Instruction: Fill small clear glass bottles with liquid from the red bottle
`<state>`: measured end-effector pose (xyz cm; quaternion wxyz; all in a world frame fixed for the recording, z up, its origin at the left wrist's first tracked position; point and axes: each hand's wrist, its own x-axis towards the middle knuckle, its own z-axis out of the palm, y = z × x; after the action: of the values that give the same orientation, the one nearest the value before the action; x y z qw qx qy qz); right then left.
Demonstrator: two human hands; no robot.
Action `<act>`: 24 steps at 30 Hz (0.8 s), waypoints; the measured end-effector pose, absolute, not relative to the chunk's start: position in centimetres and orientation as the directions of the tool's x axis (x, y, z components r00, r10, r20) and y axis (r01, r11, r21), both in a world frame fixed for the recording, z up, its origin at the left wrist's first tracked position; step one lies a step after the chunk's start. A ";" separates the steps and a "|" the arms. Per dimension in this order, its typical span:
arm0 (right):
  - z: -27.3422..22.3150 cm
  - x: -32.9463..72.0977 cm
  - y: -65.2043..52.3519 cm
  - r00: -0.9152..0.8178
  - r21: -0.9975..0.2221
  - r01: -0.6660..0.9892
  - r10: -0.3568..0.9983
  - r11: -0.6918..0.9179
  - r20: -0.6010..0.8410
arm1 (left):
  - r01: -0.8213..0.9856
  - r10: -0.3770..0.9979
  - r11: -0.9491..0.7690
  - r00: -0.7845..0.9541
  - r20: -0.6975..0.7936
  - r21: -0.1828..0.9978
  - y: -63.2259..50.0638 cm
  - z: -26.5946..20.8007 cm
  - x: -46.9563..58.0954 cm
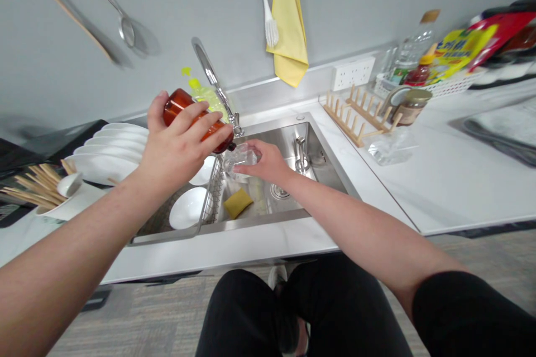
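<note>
My left hand is wrapped round an amber bottle, tilted so that its dark neck points down to the right. Just below that neck, my right hand grips a clear, see-through container between thumb and fingers, over the steel sink. Whether any liquid passes between the two cannot be seen. On the sink floor beneath lies a yellow-green sponge. Behind the bottle stands a pump bottle of yellow-green liquid, partly hidden, beside the curved faucet.
A wire dish rack with white bowls fills the sink's left part. Farther left are stacked white plates and a holder of chopsticks. A wooden peg rack and a lidded jar stand right. A yellow cloth hangs above.
</note>
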<state>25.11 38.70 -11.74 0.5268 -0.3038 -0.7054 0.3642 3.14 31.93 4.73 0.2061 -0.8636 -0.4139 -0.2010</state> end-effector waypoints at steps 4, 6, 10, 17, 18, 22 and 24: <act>-11.8 25.1 38.8 -0.265 -0.832 0.037 0.808 0.554 0.526 | 0.795 0.627 -0.577 0.579 0.521 -0.189 31.8 5.0 3.4; -11.9 25.1 38.8 -0.262 -0.827 0.023 0.801 0.562 0.538 | 0.797 0.631 -0.579 0.573 0.523 -0.175 31.7 5.1 3.6; -11.7 25.2 38.7 -0.258 -0.820 0.033 0.797 0.572 0.546 | 0.793 0.631 -0.589 0.573 0.524 -0.158 31.7 5.0 3.7; -11.6 25.2 38.6 -0.261 -0.829 0.018 0.803 0.559 0.535 | 0.802 0.657 -0.592 0.540 0.526 -0.085 31.3 4.8 4.0; -11.7 25.2 38.6 -0.261 -0.831 0.015 0.804 0.557 0.534 | 0.810 0.673 -0.585 0.518 0.528 -0.049 31.2 4.9 4.1; -11.8 25.2 38.7 -0.268 -0.839 0.033 0.813 0.543 0.516 | 0.822 0.699 -0.568 0.511 0.500 -0.044 31.0 4.8 4.2; -11.8 25.2 38.8 -0.274 -0.837 0.042 0.812 0.546 0.516 | 0.817 0.696 -0.572 0.532 0.482 -0.075 31.0 4.7 4.1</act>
<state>25.23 38.75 -11.79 0.5217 -0.3015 -0.7076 0.3690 4.15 31.02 4.75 0.1477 -0.8626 -0.4385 -0.2045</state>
